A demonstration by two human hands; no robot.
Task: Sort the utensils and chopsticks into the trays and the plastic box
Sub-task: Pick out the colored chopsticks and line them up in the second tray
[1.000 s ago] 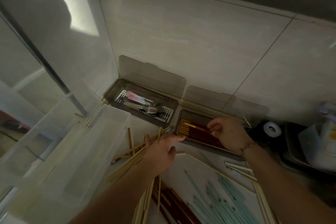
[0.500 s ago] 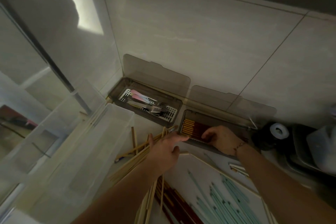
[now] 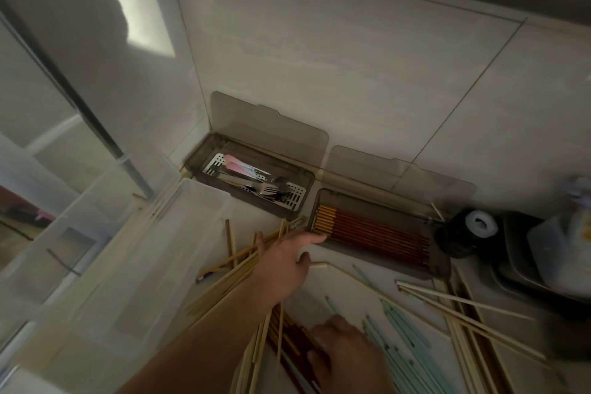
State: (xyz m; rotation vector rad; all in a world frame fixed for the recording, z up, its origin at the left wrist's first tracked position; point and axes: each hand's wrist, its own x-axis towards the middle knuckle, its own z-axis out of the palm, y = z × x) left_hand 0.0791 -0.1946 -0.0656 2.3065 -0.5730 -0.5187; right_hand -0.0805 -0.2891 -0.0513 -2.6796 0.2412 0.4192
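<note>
Two smoky-brown trays with raised lids stand against the tiled wall. The left tray (image 3: 202,155) holds forks and pastel-handled spoons (image 3: 256,181). In the right tray (image 3: 443,267) lie dark red chopsticks with gold ends (image 3: 374,233). My left hand (image 3: 283,261) reaches over loose bamboo chopsticks (image 3: 230,280), its straight fingers touching the right tray's front left corner. My right hand (image 3: 347,353) rests low on a pile of red chopsticks (image 3: 289,341); its grip is blurred. Mint green chopsticks (image 3: 404,341) lie beside it. A clear plastic box (image 3: 144,265) stands at left.
Pale bamboo chopsticks (image 3: 463,313) lie fanned at the right. A black roll with a white core (image 3: 478,224) sits beside the right tray. Farther right are a dark basin (image 3: 527,275) and a white container (image 3: 556,249). A metal-framed glass panel (image 3: 96,125) rises at left.
My right hand has left the right tray and come back down to the red chopsticks pile near me. My left hand has stayed at the tray's corner. The camera has tilted slightly.
</note>
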